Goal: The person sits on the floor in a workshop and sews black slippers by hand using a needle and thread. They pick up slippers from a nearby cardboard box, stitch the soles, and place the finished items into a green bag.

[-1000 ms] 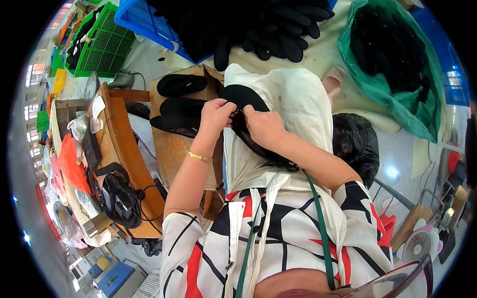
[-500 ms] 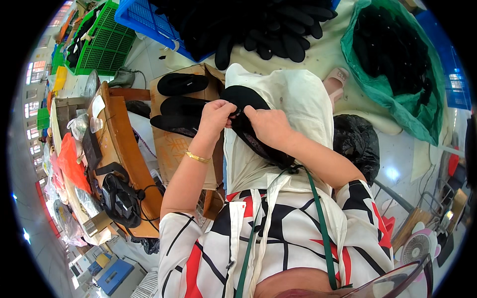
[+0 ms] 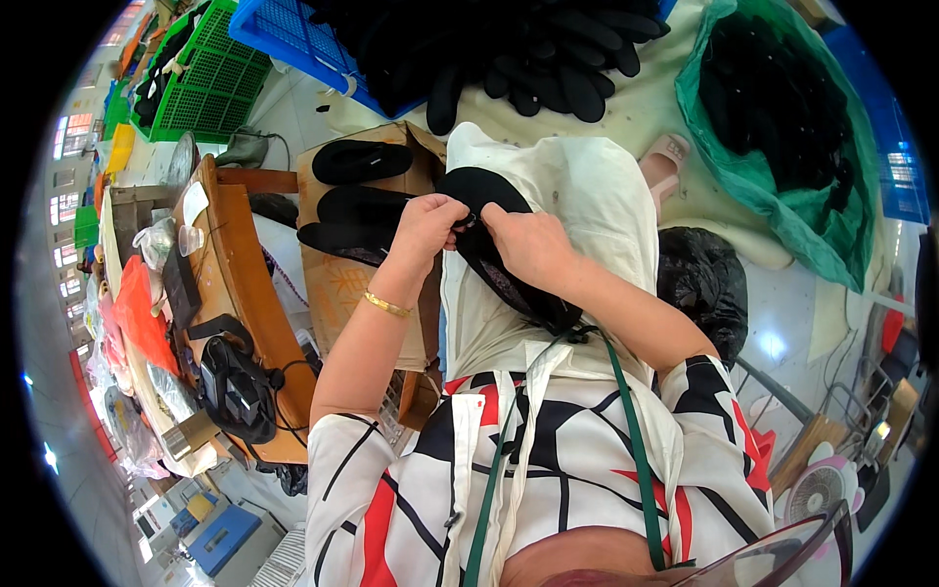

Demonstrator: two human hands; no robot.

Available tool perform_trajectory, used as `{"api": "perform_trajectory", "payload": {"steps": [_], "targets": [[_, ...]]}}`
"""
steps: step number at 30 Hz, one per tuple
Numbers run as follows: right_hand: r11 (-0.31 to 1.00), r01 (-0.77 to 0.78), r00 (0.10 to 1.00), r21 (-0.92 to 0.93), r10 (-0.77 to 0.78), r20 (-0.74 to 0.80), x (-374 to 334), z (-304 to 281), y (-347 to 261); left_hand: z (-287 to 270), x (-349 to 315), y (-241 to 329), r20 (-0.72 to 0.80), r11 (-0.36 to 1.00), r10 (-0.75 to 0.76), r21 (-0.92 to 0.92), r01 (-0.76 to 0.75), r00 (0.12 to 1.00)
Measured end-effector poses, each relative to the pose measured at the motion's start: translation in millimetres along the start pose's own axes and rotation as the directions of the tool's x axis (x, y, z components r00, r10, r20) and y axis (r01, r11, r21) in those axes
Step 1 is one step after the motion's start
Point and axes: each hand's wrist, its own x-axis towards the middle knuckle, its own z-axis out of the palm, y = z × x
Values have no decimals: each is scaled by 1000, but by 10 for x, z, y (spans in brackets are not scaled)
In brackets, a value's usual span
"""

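A: Where does the long black fabric slipper (image 3: 486, 259) lie, and which way does it point?

B: On the person's lap, over a white cloth apron (image 3: 597, 196). Its long axis slants — the broad, rounded end points away from the body and a little to the left, while the other end comes back toward the waist, to the right

A: And the hands?

B: The bare left hand (image 3: 427, 227) is closed in a pinch on its left side. The bare right hand (image 3: 528, 245) pinches it from the right, fingertips just beside the other's. What exactly lies between the fingertips is too small to tell

A: What blocks the sight of it?

B: Mostly the right hand, lying across its right side. The left hand also hides one end of the middle one of three black fabric slippers (image 3: 357, 208) on a brown cardboard box (image 3: 333, 298), just left of the lap

A: Farther out?

B: Left of the box, an orange-brown wooden table (image 3: 256, 323). Ahead, a heap of flat, black, sole-shaped pieces (image 3: 509, 49) in and beside a blue plastic mesh crate (image 3: 293, 39). To the right, a shiny black plastic bag (image 3: 699, 284) near the apron and — beyond it — an open green woven sack (image 3: 729, 191) of black pieces
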Motion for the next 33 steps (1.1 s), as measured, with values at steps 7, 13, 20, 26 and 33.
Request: {"api": "perform_trajectory", "payload": {"steps": [7, 13, 20, 26, 33], "targets": [[989, 51, 996, 142, -60, 60, 79, -120, 135, -20, 2, -20, 10, 1000, 7, -6, -7, 1000], [982, 37, 993, 186, -56, 101, 118, -212, 118, -53, 33, -7, 37, 1000, -14, 19, 14, 999], [985, -7, 999, 171, 1, 36, 9, -34, 94, -80, 46, 24, 99, 998, -48, 48, 43, 994], [997, 33, 999, 69, -31, -36, -63, 71, 71, -156, 37, 56, 160, 993, -118, 37, 113, 980], [999, 49, 990, 6, -48, -134, -127, 203, -36, -222, 55, -54, 238, 977, -158, -107, 187, 958]]}}
